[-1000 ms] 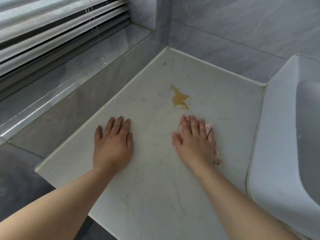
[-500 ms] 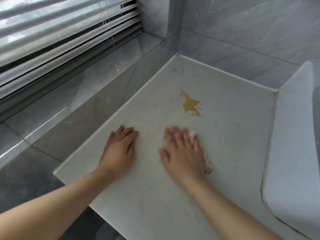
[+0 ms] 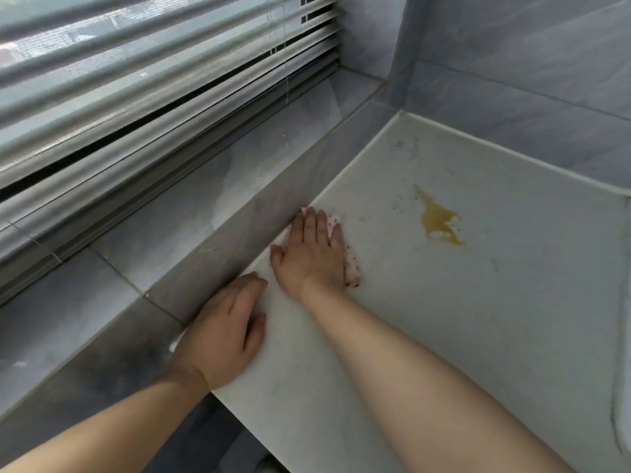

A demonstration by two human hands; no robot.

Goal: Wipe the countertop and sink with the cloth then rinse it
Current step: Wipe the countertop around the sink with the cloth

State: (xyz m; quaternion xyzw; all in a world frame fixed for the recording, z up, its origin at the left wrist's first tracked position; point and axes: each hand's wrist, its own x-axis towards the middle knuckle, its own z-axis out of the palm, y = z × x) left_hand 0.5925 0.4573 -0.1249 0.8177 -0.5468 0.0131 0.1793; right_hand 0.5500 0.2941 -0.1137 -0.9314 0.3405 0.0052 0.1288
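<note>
Pale grey-white stone desk (image 3: pixel 495 319) fills the view's right. Yellow-brown spill (image 3: pixel 438 221) at 2 o'clock. Left hand (image 3: pixel 223 332) flat, empty, at desk's 9 o'clock edge. Right hand (image 3: pixel 312 252) flat, fingers spread, pressing white dark-spotted cloth (image 3: pixel 351 268) w/ palm, just beyond the left.

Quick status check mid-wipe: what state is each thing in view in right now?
Cloth: flat on the countertop, pressed under the right hand.
Right hand: palm down, at the window-side edge.
Left hand: flat, bare, on the countertop edge.
Countertop: smudged.
Yellow stain: unwiped.
Blinds: lowered.
</note>
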